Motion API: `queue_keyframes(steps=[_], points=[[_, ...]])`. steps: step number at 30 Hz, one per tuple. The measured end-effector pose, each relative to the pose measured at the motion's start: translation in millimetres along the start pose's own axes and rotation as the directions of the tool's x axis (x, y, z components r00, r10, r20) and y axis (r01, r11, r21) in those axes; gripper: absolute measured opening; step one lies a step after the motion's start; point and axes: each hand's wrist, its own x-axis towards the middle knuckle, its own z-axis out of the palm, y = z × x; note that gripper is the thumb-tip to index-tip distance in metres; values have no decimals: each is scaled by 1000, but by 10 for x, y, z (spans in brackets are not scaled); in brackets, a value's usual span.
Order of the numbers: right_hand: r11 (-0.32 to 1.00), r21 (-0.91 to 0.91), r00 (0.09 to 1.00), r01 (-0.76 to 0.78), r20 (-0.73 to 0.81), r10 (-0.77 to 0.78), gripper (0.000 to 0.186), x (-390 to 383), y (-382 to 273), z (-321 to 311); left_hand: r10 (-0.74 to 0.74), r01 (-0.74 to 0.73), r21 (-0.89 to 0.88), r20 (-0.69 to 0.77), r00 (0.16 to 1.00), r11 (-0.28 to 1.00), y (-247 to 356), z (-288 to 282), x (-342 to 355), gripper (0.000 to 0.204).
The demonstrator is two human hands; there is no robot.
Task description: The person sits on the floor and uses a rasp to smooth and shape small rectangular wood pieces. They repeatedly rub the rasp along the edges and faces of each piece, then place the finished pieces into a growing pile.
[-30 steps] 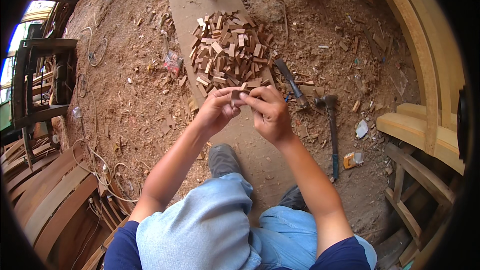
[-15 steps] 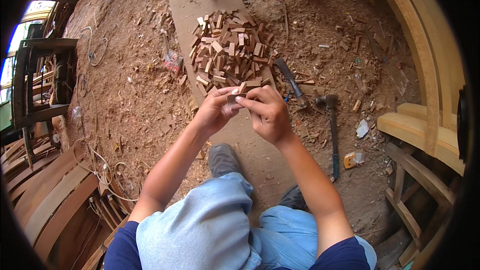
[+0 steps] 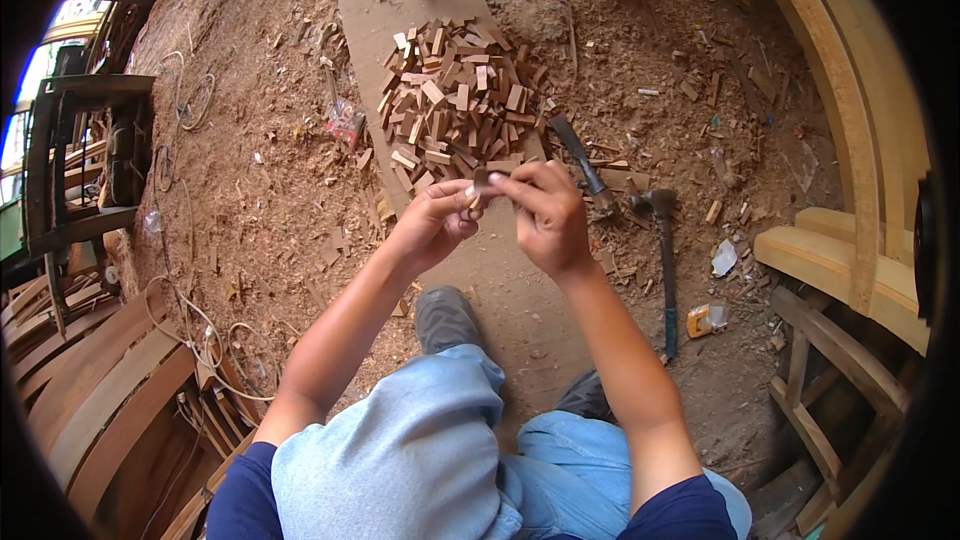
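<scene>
Mid-frame, my left hand (image 3: 432,224) grips a block (image 3: 474,204) (long axis unclear); my right hand (image 3: 549,218) pinches a brown sheet (image 3: 481,180) just above it.

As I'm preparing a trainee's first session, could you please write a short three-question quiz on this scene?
1. True or false: the hammer lies to the right of the pile of wooden blocks.
2. The left hand and right hand are: A) far apart; B) close together; C) on the knees.
3. Fill in: the pile rests mostly on a long flat ____.

Key: 1. True; 2. B; 3. board.
</scene>
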Motion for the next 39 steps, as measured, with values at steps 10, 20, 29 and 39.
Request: queue_keyframes(steps=[10,20,29,39], points=[[997,51,998,50,30,-52,41,-14,-97,-4,2,-1,9,-67,998,1000,12,34,0,21],[996,59,997,74,25,-76,40,-12,-190,18,18,-17,10,-38,999,1000,80,57,-43,23],[994,114,999,-2,-42,7,41,-80,-22,86,-47,48,34,-34,998,998,16,23,-37,17],[992,96,995,81,54,-86,47,-86,-103,28,-21,22,23,-57,998,999,-38,-26,-2,19]])
